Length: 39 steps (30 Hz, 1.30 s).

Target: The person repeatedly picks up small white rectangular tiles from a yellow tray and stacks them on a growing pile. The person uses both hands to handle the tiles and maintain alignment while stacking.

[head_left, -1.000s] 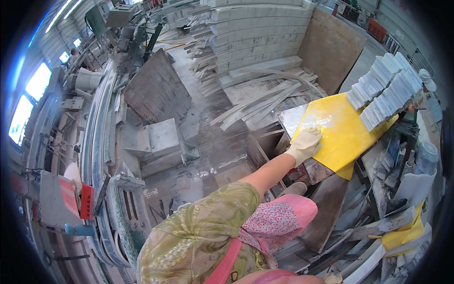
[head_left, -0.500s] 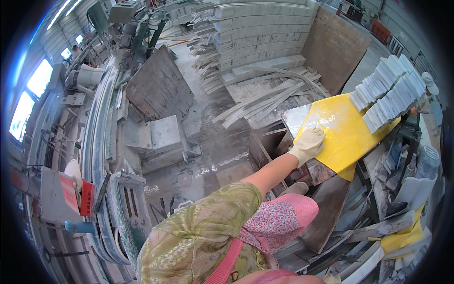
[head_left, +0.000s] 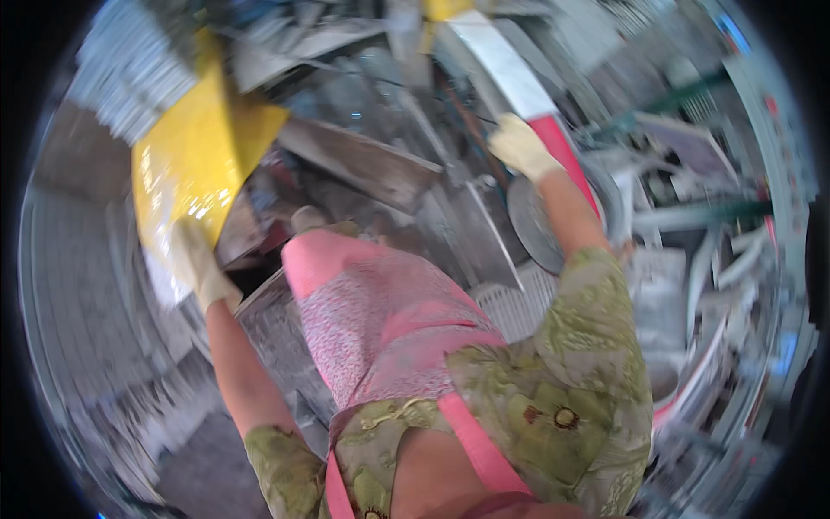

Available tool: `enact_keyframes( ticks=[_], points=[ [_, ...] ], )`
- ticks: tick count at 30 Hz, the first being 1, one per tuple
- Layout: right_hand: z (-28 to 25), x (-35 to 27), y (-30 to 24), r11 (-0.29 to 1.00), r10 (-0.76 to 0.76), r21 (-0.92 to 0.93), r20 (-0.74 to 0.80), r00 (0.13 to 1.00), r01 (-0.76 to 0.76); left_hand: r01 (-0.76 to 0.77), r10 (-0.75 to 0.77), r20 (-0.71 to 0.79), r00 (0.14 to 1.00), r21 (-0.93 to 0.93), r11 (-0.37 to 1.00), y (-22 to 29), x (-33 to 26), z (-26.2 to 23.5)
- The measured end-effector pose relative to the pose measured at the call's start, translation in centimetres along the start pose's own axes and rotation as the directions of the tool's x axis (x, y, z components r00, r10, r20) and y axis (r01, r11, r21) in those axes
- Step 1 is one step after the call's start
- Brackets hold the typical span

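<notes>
The largest thing in view is the person's own body, seen from above: a green patterned top [head_left: 571,381] and a pink apron [head_left: 380,320] that fills the middle of the picture, with both bare forearms reaching up and away from it.

Next in size is the yellow board [head_left: 194,156], a flat glossy sheet at the upper left, tilted, with its lower end coming down toward the left hand. Pale dust or streaks lie on its shiny face. Above and left of it stands a stack of pale grey slabs [head_left: 121,78], blurred.

A grey stone slab [head_left: 363,164] lies slanted in the middle, just beyond the apron, among other grey offcuts that are too blurred to tell apart.

At the upper right a long white and red strip [head_left: 519,86] runs from the top edge down to the right hand. Just below that hand sits a dark round disc [head_left: 532,225], partly behind the forearm.

The left hand [head_left: 199,259], in a pale glove, has its grip clenched on the lower end of the yellow board. The right hand [head_left: 519,147], also gloved, rests on the white and red strip; whether its grip is clenched there I cannot tell
</notes>
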State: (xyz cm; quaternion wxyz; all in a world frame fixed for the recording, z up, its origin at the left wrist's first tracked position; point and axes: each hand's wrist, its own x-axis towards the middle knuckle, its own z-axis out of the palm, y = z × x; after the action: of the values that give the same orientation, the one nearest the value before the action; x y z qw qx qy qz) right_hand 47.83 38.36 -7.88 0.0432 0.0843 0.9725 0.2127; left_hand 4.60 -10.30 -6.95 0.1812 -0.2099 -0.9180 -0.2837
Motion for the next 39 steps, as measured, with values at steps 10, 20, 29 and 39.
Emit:
enact_keyframes(
  ticks=[10, 20, 29, 39],
  points=[
    [-2.5, 0.9, -0.1, 0.997, 0.057, 0.042, 0.096, 0.994, -0.061, -0.069, 0.061, 0.083, 0.995, 0.101, 0.992, -1.5, 0.8, 0.1],
    [-2.3, 1.2, -0.3, 0.997, 0.032, 0.065, 0.087, 0.996, -0.038, -0.094, 0.090, 0.064, 0.994, 0.061, 0.994, -1.3, 0.9, -0.3],
    [-3.0, 1.3, -0.2, 0.995, 0.052, 0.085, 0.087, 0.995, -0.059, -0.109, 0.105, 0.053, 0.993, 0.084, 0.990, -0.6, 0.9, -0.5],
    [-2.7, 1.3, -0.2, 0.996, 0.056, 0.070, 0.078, 0.995, -0.061, -0.092, 0.088, 0.071, 0.994, 0.062, 0.994, -0.1, 0.7, -0.7]
  ],
)
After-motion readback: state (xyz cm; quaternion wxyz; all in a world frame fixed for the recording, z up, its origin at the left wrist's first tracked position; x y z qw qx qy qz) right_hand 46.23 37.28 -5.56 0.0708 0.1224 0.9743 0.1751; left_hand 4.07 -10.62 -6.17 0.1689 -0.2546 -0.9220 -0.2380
